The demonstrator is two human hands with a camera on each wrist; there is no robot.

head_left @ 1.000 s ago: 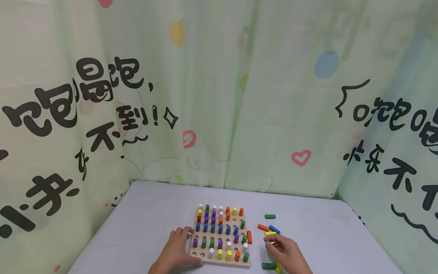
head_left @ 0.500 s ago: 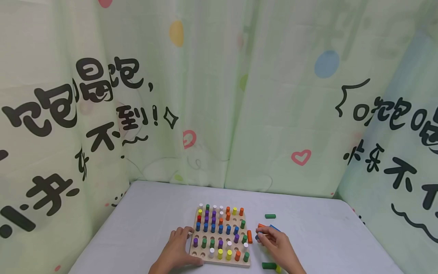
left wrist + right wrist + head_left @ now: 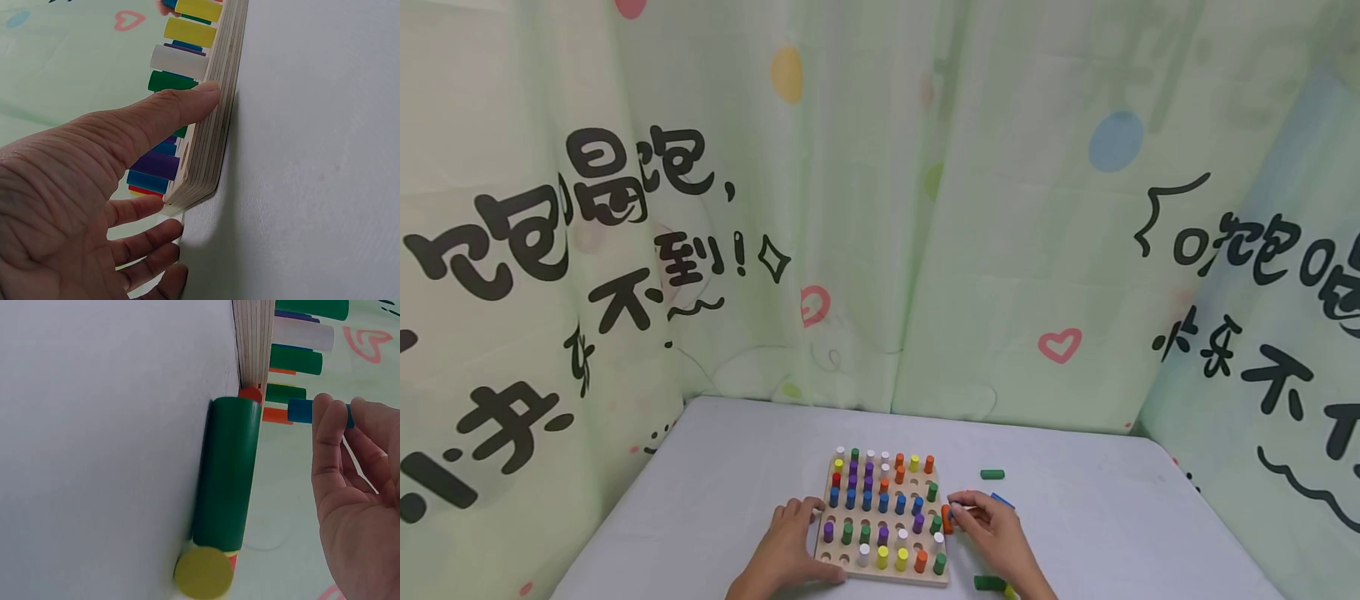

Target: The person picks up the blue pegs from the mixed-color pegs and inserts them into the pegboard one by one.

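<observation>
A wooden pegboard (image 3: 895,577) stands on the table, with rows of coloured pegs upright in its holes. My left hand (image 3: 786,546) rests at its near left corner. In the left wrist view the straight thumb (image 3: 187,105) presses the layered front edge, and the other fingers lie loosely by the left side. My right hand (image 3: 996,533) is just off the board's right side. It pinches a blue peg (image 3: 300,410) between thumb and fingertips, apart from the board. Beside the board's right edge lies an orange peg (image 3: 946,520), partly behind my fingertips.
Loose pegs lie to the right of the board: a green peg (image 3: 992,474) farther back, a blue peg (image 3: 1002,501) behind my right hand, another green peg (image 3: 989,582) and a yellow peg (image 3: 1011,592) near the front. A printed curtain (image 3: 865,250) surrounds the white table (image 3: 737,467).
My right hand has moved left from the loose pegs toward the board's right edge, carrying the blue peg. The left hand and the board have stayed in place.
</observation>
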